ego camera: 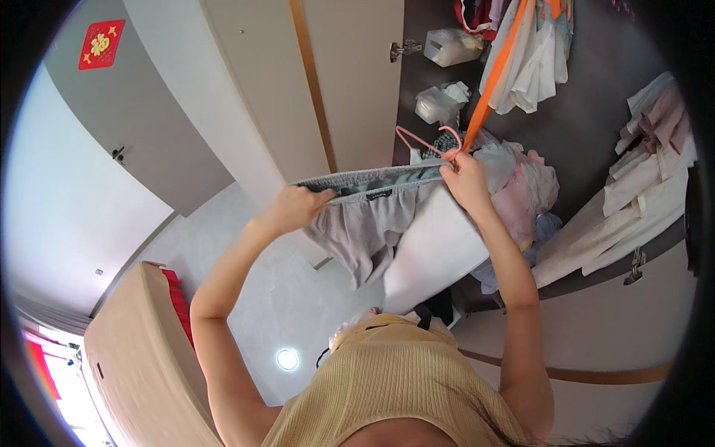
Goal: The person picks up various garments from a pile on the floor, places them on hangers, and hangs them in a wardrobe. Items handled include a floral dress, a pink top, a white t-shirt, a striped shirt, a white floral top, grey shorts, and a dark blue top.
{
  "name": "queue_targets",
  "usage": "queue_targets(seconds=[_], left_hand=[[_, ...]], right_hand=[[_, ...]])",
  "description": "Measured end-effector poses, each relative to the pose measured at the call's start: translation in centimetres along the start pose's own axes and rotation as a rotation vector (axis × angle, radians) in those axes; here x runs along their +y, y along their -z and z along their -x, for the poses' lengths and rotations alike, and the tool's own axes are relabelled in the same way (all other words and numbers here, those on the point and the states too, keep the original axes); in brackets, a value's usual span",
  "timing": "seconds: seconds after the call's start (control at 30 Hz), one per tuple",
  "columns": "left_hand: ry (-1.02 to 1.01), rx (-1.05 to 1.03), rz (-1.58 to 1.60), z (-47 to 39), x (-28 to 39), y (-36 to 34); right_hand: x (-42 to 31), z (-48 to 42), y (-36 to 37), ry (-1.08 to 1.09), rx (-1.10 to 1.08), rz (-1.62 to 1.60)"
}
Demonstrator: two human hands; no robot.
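My left hand grips one end of the elastic waistband of a grey fabric garment, trousers or a skirt. At the opposite end, my right hand pinches the same waistband, which is stretched between both hands with its opening facing up. The cloth hangs down in folds below a small dark label. A pink clothes hanger shows just behind my right fingers, its hook pointing up. Whether those fingers also hold the hanger cannot be made out. Beneath the garment lies a white flat-sided object.
An open wardrobe holds piled clothes, hanging garments, more hanging clothes and clear plastic bins. An orange strap runs down before them. Wardrobe doors flank it. A beige padded furniture piece stands left.
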State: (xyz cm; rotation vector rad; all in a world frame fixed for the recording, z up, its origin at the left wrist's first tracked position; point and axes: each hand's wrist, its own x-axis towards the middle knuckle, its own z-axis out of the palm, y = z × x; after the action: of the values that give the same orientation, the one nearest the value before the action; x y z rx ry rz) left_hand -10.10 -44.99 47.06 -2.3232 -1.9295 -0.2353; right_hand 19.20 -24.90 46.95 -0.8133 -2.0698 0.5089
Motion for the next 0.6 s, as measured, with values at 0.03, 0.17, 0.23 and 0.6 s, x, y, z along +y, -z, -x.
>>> queue_targets(seconds=[0.03, 0.17, 0.23, 0.6], left_hand=[[-0.019, 0.006, -0.012, -0.3, -0.4, 0.7], [-0.078, 0.014, -0.030, -0.6, -1.2, 2.2], [-0.151, 0.049, 0.014, -0.6, -1.6, 2.4], [0.051, 0.518, -0.297, -1.0, 2.6, 2.7]], right_hand=[[0.3, -0.1, -0.5, 0.050, 0.015, -0.015], [-0.2, -0.3, -0.8, -0.203, -0.186, -0.274], [2.4, -0.3, -0.8, -0.341, -0.265, -0.404], [4.5, 0.6, -0.3, -0.278, -0.259, -0.493]])
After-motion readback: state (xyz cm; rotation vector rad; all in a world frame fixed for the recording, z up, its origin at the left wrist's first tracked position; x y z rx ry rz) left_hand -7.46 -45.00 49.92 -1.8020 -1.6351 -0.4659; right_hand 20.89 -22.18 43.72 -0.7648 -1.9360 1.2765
